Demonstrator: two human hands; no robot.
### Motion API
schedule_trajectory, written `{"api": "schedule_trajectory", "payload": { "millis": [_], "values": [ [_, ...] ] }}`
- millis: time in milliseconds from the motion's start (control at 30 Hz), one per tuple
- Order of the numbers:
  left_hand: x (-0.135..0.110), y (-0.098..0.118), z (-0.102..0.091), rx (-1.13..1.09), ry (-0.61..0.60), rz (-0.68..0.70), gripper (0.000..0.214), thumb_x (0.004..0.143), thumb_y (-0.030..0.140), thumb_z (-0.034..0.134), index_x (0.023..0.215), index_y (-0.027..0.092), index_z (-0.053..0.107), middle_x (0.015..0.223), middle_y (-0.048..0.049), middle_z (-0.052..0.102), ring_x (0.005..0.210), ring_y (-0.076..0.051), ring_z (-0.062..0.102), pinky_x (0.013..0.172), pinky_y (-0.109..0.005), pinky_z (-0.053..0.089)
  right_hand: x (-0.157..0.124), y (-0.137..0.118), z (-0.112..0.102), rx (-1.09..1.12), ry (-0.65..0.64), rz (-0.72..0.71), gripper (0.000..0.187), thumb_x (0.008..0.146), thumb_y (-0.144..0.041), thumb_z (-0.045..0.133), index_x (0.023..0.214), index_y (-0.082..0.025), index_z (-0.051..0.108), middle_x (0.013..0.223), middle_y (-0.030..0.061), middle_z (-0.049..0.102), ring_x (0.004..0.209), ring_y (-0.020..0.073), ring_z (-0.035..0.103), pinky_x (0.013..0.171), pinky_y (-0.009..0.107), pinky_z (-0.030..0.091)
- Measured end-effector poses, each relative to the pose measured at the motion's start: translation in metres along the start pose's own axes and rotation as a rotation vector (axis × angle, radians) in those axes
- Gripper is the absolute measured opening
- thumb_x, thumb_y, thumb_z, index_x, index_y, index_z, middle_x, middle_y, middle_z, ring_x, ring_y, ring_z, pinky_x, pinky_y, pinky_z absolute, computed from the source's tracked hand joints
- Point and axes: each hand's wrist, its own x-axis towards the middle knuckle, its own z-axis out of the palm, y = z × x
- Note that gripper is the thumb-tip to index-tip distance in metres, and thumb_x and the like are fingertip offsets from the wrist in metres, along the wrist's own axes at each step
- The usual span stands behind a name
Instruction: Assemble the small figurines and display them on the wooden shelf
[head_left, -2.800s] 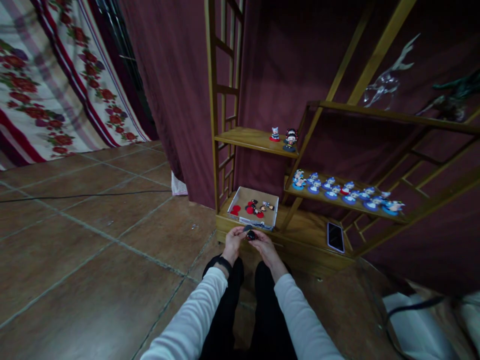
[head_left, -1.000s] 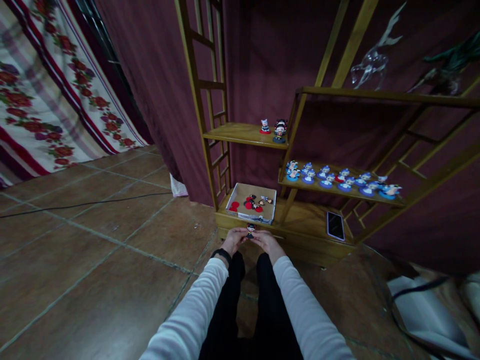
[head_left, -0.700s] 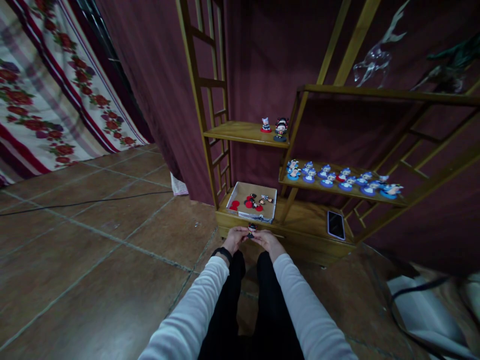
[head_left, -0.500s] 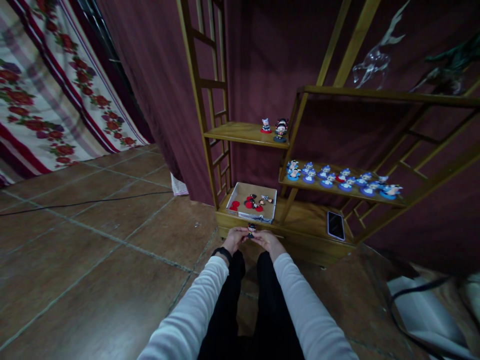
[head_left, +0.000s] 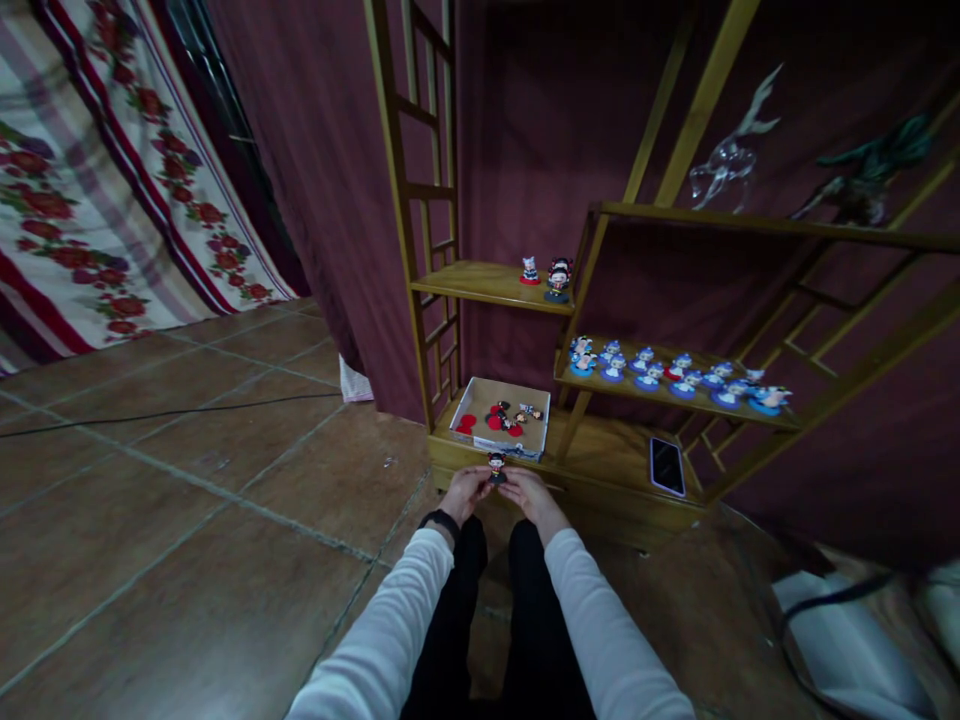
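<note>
A small black-haired figurine (head_left: 496,467) on a dark base stands upright between my two hands, just in front of the shelf unit. My left hand (head_left: 466,490) pinches it from the left side, and my right hand (head_left: 527,490) grips it from the right. Right behind them sits a shallow cardboard box (head_left: 480,392) holding several loose figurines (head_left: 516,417) and red round bases (head_left: 466,424). On the small shelf (head_left: 487,283) above the box stand a grey-white figurine (head_left: 529,271) on a red base and dark-haired figurines (head_left: 558,281) on dark bases.
Several blue-and-white figurines (head_left: 651,376) line the middle right shelf. A phone (head_left: 667,466) lies on the bottom board. A clear deer ornament (head_left: 727,165) and a dark green sculpture (head_left: 862,175) stand on the top shelf. A cable (head_left: 225,407) crosses the tiled floor.
The view has tilted slightly, so the shelves appear a little lower. Both hands still hold the figurine together, in nearly the same place before the box.
</note>
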Motion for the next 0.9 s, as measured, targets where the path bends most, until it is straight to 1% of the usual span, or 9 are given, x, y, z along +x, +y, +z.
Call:
{"api": "schedule_trajectory", "payload": {
  "millis": [100,233,433,600,733,900],
  "values": [
    [-0.004,0.0,0.002,-0.024,-0.005,0.0,0.004,0.071,0.009,0.061,0.074,0.009,0.062,0.055,-0.0031,0.061,0.041,-0.006,0.053,0.042,-0.015,0.043,-0.005,-0.001,0.006,0.022,-0.026,-0.037,0.024,0.059,-0.021,0.069,0.082,-0.015,0.064,0.077,0.0055,0.069,0.074,0.018,0.066,0.08,0.035,0.05],
    [-0.007,0.0,0.002,-0.088,0.002,0.014,0.004,0.071,0.011,0.063,0.075,0.01,0.061,0.055,-0.0023,0.06,0.042,-0.006,0.054,0.044,-0.015,0.044,-0.01,-0.001,0.014,0.026,-0.009,-0.07,0.027,0.057,-0.023,0.071,0.082,-0.015,0.064,0.077,0.0054,0.069,0.075,0.0175,0.066,0.08,0.034,0.049],
    [-0.011,0.001,0.001,-0.141,0.005,0.049,0.005,0.07,0.008,0.064,0.072,0.011,0.06,0.057,-0.0023,0.061,0.045,-0.007,0.056,0.047,-0.017,0.046,-0.015,-0.003,0.02,0.071,-0.007,-0.08,0.023,0.058,-0.024,0.072,0.079,-0.017,0.064,0.073,0.0041,0.068,0.075,0.0174,0.065,0.079,0.033,0.049],
    [-0.015,0.0,0.004,-0.124,0.033,0.066,0.011,0.068,0.003,0.064,0.069,0.01,0.057,0.059,-0.0025,0.061,0.048,-0.007,0.057,0.049,-0.016,0.047,-0.022,-0.007,0.023,0.066,-0.007,-0.09,0.025,0.055,-0.021,0.072,0.078,-0.017,0.064,0.077,0.0036,0.069,0.075,0.0157,0.064,0.079,0.031,0.048],
    [-0.016,-0.003,0.006,-0.112,0.035,0.071,0.012,0.067,0.001,0.065,0.069,0.01,0.057,0.06,-0.0032,0.061,0.05,-0.007,0.058,0.049,-0.016,0.047,-0.027,-0.007,0.025,0.047,-0.024,-0.124,0.022,0.054,-0.021,0.071,0.074,-0.017,0.064,0.078,0.0028,0.069,0.076,0.0152,0.064,0.077,0.028,0.047],
    [-0.014,-0.003,0.005,-0.081,0.023,0.055,0.013,0.065,0.001,0.067,0.068,0.009,0.058,0.059,-0.0034,0.061,0.047,-0.007,0.057,0.049,-0.017,0.047,-0.031,-0.009,0.023,0.022,-0.018,-0.113,0.022,0.053,-0.022,0.071,0.073,-0.016,0.064,0.079,0.0031,0.069,0.076,0.0152,0.063,0.078,0.029,0.046]
  ]
}}
